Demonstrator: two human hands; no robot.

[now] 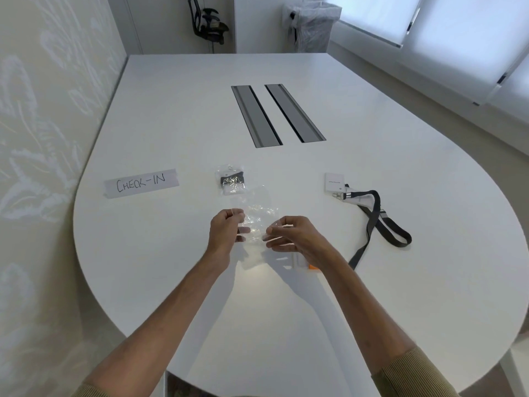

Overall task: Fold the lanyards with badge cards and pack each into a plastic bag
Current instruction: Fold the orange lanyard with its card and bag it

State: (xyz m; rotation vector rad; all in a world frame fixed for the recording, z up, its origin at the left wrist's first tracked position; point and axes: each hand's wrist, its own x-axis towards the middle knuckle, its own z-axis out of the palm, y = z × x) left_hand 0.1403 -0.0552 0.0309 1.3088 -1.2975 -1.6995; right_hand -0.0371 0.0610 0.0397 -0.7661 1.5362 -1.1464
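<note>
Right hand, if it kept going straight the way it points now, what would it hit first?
Apart from the empty plastic bag it pinches, the right hand points forward and left, so probably the packed bag; its height over the table is unclear.

white table (171, 124) | CHECK-IN label (141, 183) | two cable slots (256, 116) | black chair (207, 22) | lined bin (312, 27)
</note>
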